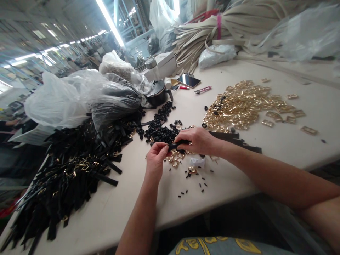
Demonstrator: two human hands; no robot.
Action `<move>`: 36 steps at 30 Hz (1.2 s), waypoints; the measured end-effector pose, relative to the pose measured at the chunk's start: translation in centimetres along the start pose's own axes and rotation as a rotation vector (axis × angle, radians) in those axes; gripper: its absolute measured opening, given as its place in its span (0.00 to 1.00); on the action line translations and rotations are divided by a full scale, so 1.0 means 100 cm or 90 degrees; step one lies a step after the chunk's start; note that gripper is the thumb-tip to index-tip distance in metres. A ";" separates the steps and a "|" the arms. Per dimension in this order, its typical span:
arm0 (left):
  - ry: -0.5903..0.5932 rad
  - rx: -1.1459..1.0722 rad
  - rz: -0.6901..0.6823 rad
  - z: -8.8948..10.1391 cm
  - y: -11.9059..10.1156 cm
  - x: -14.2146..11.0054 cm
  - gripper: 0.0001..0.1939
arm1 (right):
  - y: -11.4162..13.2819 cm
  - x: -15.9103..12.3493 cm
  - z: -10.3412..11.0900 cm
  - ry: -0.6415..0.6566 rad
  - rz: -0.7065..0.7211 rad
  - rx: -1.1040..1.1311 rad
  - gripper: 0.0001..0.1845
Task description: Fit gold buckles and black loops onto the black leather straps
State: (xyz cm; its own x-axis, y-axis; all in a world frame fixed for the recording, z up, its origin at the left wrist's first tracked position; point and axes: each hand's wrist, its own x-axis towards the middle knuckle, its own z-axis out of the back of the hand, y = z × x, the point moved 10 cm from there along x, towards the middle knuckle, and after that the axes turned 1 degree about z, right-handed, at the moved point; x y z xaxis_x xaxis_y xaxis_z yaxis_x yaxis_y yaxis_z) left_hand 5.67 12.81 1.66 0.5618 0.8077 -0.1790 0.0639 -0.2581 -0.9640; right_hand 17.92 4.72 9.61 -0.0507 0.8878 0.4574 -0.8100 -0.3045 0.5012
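Note:
Between my two hands is a short black strap [174, 146]. The fingers of my left hand [156, 156] pinch its left end. My right hand [198, 140] grips it from above, and a bit of gold metal shows by those fingertips. Under and around the hands lie gold rectangular buckles [175, 163]. A heap of small black loops [162, 132] sits just beyond my left hand. Further black straps [239, 141] lie behind my right wrist. Small black bits [201, 185] are scattered on the table nearer me, close to a crumpled white scrap [197, 161].
A big pile of black straps with gold buckles [79, 173] covers the table's left side. Loose gold buckles [241, 104] are heaped at right. Behind stand plastic bags [66, 95], a dark lidded mug [158, 92], a phone [188, 80], thread snips [203, 90] and beige strips [239, 23].

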 end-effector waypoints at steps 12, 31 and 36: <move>0.033 -0.118 0.101 -0.005 0.015 -0.002 0.18 | 0.013 0.001 0.006 -0.012 0.062 0.180 0.08; 0.024 -0.062 0.026 -0.012 0.013 -0.006 0.21 | 0.012 -0.002 -0.007 0.001 0.046 -0.002 0.07; 0.031 -0.048 0.013 -0.013 0.006 -0.008 0.21 | 0.023 -0.003 -0.003 -0.023 0.094 -0.033 0.07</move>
State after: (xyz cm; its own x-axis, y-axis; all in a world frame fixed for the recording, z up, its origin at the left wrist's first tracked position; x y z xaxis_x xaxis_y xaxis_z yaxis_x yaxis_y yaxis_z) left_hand 6.31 11.27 1.44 0.6033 0.7754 -0.1868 0.1130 -0.3150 -0.9423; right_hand 15.91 3.87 10.39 -0.1510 0.8211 0.5504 -0.8240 -0.4122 0.3887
